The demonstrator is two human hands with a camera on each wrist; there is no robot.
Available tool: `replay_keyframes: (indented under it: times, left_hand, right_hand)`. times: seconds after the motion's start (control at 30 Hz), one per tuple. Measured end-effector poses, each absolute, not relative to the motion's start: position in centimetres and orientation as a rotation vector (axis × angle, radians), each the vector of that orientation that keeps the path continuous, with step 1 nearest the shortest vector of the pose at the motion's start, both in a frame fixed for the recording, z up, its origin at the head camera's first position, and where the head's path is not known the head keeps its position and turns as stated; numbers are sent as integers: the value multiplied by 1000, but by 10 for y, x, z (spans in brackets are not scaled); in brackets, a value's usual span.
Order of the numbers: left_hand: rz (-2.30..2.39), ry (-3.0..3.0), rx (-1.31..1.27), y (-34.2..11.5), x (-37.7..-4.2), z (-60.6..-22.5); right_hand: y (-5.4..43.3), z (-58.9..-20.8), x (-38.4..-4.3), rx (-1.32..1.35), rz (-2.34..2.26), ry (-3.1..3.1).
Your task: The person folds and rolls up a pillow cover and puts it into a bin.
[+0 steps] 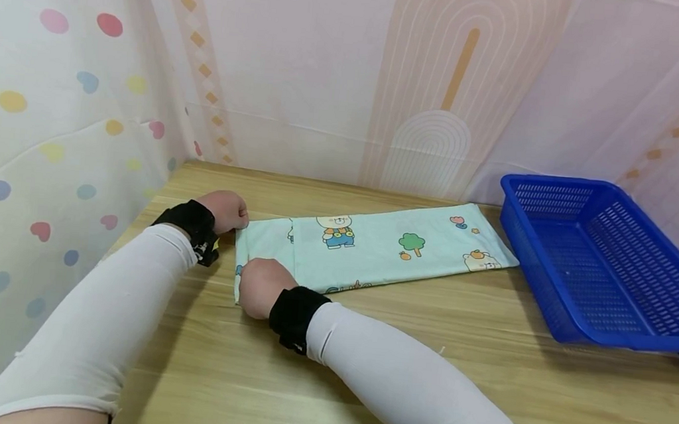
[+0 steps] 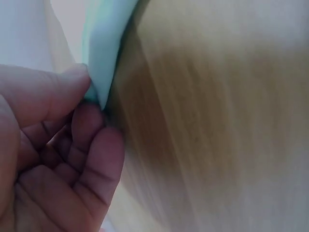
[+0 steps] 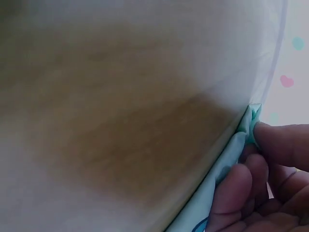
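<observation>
A mint-green cloth (image 1: pixel 372 248) printed with bears, a tree and flowers lies folded in a long strip on the wooden table. At the far corner of its left end, my left hand (image 1: pixel 226 211) pinches the edge. The left wrist view shows the cloth's corner (image 2: pixel 104 58) between thumb and curled fingers. My right hand (image 1: pixel 264 287) holds the near corner of the same end, its fingers hidden from above. In the right wrist view, thumb and forefinger pinch the layered cloth edge (image 3: pixel 241 140).
A blue plastic basket (image 1: pixel 562 276) with perforated walls stands on the right of the table, close to the cloth's right end. Patterned curtains (image 1: pixel 303 69) hang behind and to the left. Bare wood (image 1: pixel 361 387) shows in front of the cloth.
</observation>
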State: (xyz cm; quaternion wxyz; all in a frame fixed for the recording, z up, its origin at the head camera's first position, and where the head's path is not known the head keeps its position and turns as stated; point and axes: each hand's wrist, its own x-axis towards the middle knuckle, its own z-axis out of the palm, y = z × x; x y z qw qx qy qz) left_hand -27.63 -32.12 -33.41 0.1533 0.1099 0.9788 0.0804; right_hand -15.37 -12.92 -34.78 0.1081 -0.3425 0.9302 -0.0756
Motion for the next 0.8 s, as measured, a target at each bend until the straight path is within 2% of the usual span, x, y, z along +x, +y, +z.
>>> replay_keyframes:
  times: [0.33, 0.53, 0.8]
  left_hand:
    - [239, 2848, 331, -316, -278, -342]
    - [235, 2864, 179, -313, -278, -339]
    - [101, 2820, 88, -312, -279, -335]
  right_hand:
    - [-130, -344, -149, -989, -252, 2718]
    - [-130, -341, -150, -877, -399, 2701]
    - [-134, -346, -150, -1004, -186, 2759]
